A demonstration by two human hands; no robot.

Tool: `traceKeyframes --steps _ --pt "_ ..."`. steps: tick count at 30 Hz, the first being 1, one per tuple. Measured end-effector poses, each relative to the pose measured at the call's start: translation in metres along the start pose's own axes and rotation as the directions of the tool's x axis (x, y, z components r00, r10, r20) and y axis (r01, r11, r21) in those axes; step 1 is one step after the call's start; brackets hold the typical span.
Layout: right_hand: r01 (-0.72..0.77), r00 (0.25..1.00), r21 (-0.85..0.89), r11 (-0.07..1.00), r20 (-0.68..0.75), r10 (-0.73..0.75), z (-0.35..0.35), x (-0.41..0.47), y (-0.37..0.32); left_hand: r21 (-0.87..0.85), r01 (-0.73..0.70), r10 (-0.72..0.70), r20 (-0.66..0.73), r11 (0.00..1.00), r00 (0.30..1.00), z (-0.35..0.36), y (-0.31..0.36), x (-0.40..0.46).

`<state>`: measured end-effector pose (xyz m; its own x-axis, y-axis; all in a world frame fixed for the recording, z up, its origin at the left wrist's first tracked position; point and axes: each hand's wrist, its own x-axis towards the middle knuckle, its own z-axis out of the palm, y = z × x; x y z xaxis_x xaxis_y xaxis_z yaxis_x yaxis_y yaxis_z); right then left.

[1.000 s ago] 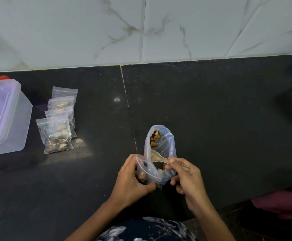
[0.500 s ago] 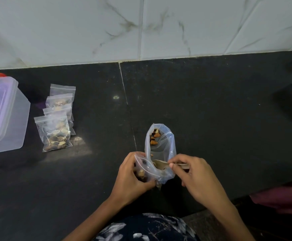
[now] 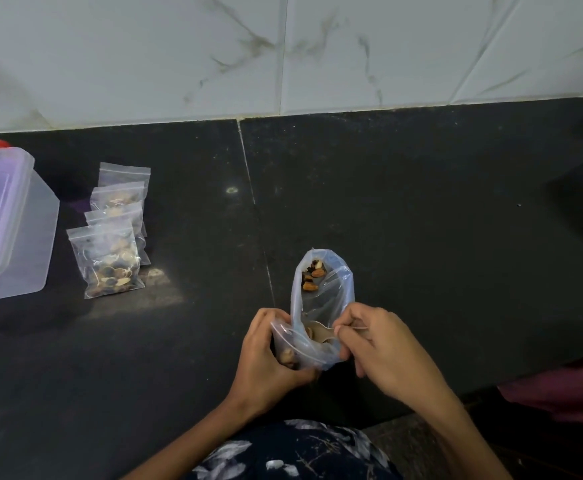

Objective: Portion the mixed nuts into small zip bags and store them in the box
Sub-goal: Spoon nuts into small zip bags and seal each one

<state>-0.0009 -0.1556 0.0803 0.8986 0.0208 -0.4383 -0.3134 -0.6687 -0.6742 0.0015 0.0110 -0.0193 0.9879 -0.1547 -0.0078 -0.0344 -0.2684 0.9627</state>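
Your left hand (image 3: pixel 266 355) gripped a small zip bag (image 3: pixel 295 351) with its mouth held open, and your right hand (image 3: pixel 380 348) pinched a spoon (image 3: pixel 321 332) whose bowl sat inside the big bag of mixed nuts (image 3: pixel 321 289) lying on the black counter (image 3: pixel 421 220). Well to the left, four filled zip bags (image 3: pixel 111 233) lay overlapped just beside the closed plastic box (image 3: pixel 9 223), which had red clips.

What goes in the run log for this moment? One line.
step: scooping nuts | left hand: holds small zip bag | right hand: holds spoon in big nut bag | filled bags: beside box
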Motion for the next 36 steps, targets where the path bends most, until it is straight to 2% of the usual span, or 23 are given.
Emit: traceKeyframes --steps 2,5,8,11,16,22,29,36 --pt "-0.120 0.991 0.245 0.962 -0.026 0.131 0.009 0.006 0.002 0.000 0.011 -0.011 0.010 1.000 1.000 0.000 0.001 0.000" --pt "-0.289 0.931 0.590 0.754 -0.009 0.364 0.021 0.006 0.004 0.008 0.007 -0.007 0.011 1.000 1.000 0.001 0.003 -0.001" --pt "-0.330 0.887 0.738 0.588 0.030 0.460 0.028 0.001 0.006 0.014 0.000 -0.001 0.016 1.000 1.000 0.001 0.003 -0.001" --pt "-0.314 0.869 0.804 0.505 0.030 0.494 0.035 -0.003 0.007 0.018 0.004 -0.004 0.010 1.000 1.000 0.002 0.003 -0.002" --pt "-0.259 0.883 0.818 0.514 -0.015 0.470 0.038 -0.008 0.007 0.027 0.045 -0.045 0.005 0.999 0.999 0.002 0.001 -0.001" --pt "-0.234 0.883 0.863 0.447 -0.002 0.468 0.038 -0.010 0.009 -0.003 0.036 -0.036 0.003 0.999 0.999 -0.002 0.006 0.000" --pt "-0.190 0.880 0.893 0.408 -0.029 0.473 0.034 -0.013 0.014 -0.114 0.041 -0.042 -0.010 0.993 0.999 -0.008 0.018 -0.002" --pt "-0.142 0.882 0.849 0.509 -0.125 0.455 0.041 -0.012 0.011 -0.087 0.037 -0.041 -0.050 0.996 0.998 -0.001 0.020 0.004"
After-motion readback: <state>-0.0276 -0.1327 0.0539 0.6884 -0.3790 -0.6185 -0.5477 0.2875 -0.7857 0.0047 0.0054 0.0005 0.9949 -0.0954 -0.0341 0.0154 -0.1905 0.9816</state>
